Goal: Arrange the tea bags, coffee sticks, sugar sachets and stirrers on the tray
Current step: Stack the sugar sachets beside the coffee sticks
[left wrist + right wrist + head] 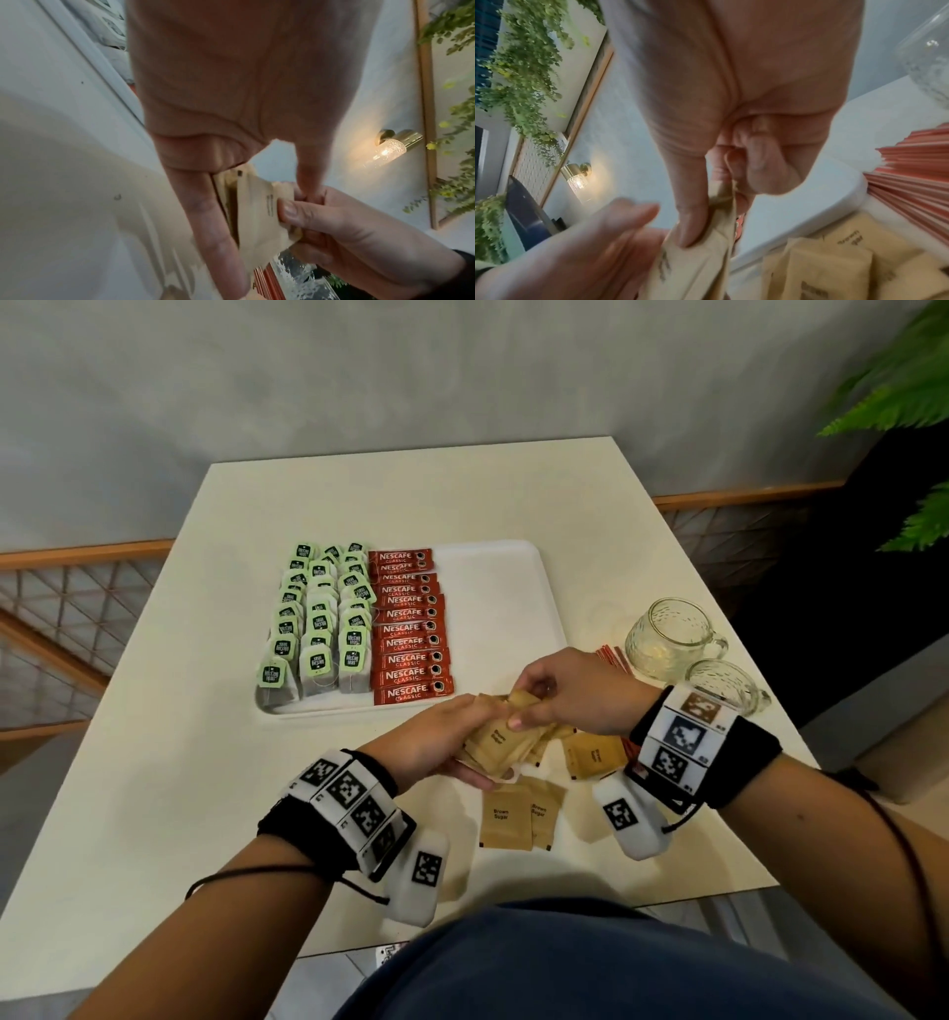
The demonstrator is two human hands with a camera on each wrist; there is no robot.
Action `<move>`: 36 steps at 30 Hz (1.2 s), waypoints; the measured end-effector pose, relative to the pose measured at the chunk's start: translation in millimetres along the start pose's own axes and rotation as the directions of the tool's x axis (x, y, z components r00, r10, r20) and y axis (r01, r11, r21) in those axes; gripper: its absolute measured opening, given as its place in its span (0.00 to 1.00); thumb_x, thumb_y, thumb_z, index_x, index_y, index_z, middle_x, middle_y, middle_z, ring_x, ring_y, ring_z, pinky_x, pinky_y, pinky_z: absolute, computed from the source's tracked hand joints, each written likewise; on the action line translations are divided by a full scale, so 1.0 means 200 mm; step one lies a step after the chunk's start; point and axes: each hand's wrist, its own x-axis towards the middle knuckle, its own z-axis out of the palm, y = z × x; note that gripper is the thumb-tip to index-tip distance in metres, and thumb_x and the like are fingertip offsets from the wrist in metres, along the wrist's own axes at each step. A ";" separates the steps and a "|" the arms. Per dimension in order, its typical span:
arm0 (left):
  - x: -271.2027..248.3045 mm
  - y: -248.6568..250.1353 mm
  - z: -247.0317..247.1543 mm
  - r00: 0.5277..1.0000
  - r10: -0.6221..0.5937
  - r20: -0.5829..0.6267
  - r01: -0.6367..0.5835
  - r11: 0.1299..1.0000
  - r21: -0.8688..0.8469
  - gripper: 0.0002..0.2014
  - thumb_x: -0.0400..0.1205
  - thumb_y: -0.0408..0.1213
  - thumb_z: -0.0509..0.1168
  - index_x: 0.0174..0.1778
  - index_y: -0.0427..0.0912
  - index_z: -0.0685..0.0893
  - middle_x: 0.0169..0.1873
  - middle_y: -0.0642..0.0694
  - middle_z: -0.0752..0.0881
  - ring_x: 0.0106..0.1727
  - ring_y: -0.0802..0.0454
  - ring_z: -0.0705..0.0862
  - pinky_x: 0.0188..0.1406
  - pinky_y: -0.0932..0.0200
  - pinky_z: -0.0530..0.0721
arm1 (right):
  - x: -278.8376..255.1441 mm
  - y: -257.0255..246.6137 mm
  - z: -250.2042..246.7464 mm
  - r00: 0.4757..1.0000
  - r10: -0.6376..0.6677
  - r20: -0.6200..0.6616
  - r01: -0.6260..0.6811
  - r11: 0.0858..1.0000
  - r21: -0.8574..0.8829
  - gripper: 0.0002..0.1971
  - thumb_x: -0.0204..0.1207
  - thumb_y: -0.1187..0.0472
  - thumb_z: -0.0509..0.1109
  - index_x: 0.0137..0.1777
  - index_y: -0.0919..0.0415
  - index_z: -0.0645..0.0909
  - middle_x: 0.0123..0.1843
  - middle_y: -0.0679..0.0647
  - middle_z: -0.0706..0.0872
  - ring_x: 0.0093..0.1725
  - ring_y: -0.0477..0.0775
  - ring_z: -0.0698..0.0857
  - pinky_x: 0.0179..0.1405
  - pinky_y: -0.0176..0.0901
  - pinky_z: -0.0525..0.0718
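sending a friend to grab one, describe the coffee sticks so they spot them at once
On the white table lies a white tray. On it, just right of the green-tagged tea bags, the coffee sticks lie in one column. They alone are red, each printed Nescafe Classic.

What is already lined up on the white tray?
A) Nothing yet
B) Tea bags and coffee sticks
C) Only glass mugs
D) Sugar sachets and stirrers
B: rows of green-tagged tea bags sit beside a column of red coffee sticks on the tray; the brown sugar sachets lie on the table.
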 end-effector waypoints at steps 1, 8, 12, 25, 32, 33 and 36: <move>0.00 -0.01 -0.01 1.000 0.015 0.024 -0.015 1.000 0.024 0.15 0.83 0.37 0.67 0.65 0.39 0.78 0.53 0.41 0.89 0.50 0.43 0.91 0.47 0.49 0.91 | 0.01 0.00 0.01 1.000 0.004 -0.010 -0.004 1.000 0.016 0.14 0.64 0.57 0.84 0.47 0.53 0.87 0.41 0.47 0.88 0.39 0.44 0.85 0.39 0.34 0.80; 0.02 -0.06 -0.08 0.992 0.073 -0.100 -0.058 0.988 0.143 0.15 0.81 0.26 0.68 0.61 0.42 0.77 0.51 0.40 0.87 0.45 0.45 0.90 0.30 0.57 0.89 | 0.02 0.04 0.02 0.975 0.153 -0.159 -0.152 0.988 0.021 0.17 0.64 0.61 0.84 0.51 0.60 0.83 0.46 0.54 0.86 0.25 0.40 0.84 0.22 0.35 0.80; 0.03 -0.06 -0.13 0.983 0.095 -0.159 -0.061 0.977 0.205 0.16 0.80 0.26 0.68 0.62 0.41 0.76 0.51 0.38 0.87 0.46 0.41 0.90 0.31 0.54 0.88 | 0.02 0.07 0.07 0.972 0.207 -0.115 -0.236 0.874 -0.425 0.32 0.58 0.42 0.84 0.57 0.59 0.80 0.53 0.51 0.83 0.51 0.52 0.83 0.47 0.47 0.84; 0.05 0.02 -0.29 0.950 0.212 -0.231 -0.179 0.971 0.157 0.16 0.81 0.27 0.68 0.63 0.42 0.76 0.50 0.42 0.86 0.49 0.45 0.86 0.28 0.58 0.85 | 0.06 0.06 0.01 0.974 0.175 -0.145 -0.184 0.982 -0.051 0.13 0.62 0.56 0.85 0.44 0.56 0.86 0.41 0.51 0.89 0.42 0.52 0.87 0.39 0.44 0.86; 0.12 0.25 -0.57 0.904 0.258 -0.342 -0.225 0.965 0.135 0.14 0.82 0.27 0.66 0.60 0.46 0.75 0.52 0.45 0.85 0.47 0.48 0.86 0.26 0.60 0.84 | 0.36 -0.04 -0.13 0.962 0.178 -0.207 -0.117 0.954 0.277 0.09 0.84 0.59 0.63 0.56 0.67 0.75 0.44 0.59 0.80 0.35 0.55 0.80 0.26 0.43 0.83; 0.13 0.28 -0.61 0.890 0.262 -0.374 -0.232 0.965 0.124 0.14 0.82 0.26 0.65 0.59 0.46 0.75 0.52 0.46 0.85 0.47 0.49 0.87 0.25 0.61 0.84 | 0.41 -0.05 -0.14 0.961 0.192 -0.198 -0.124 0.942 0.313 0.08 0.85 0.62 0.60 0.58 0.66 0.73 0.45 0.60 0.79 0.34 0.55 0.80 0.24 0.42 0.83; 0.19 0.34 -0.71 0.852 0.280 -0.443 -0.253 0.960 0.121 0.13 0.82 0.26 0.65 0.59 0.45 0.75 0.51 0.46 0.86 0.46 0.49 0.88 0.25 0.59 0.85 | 0.61 -0.07 -0.16 0.942 0.256 -0.216 -0.156 0.907 0.392 0.11 0.84 0.69 0.59 0.65 0.66 0.70 0.44 0.59 0.78 0.32 0.54 0.79 0.21 0.40 0.85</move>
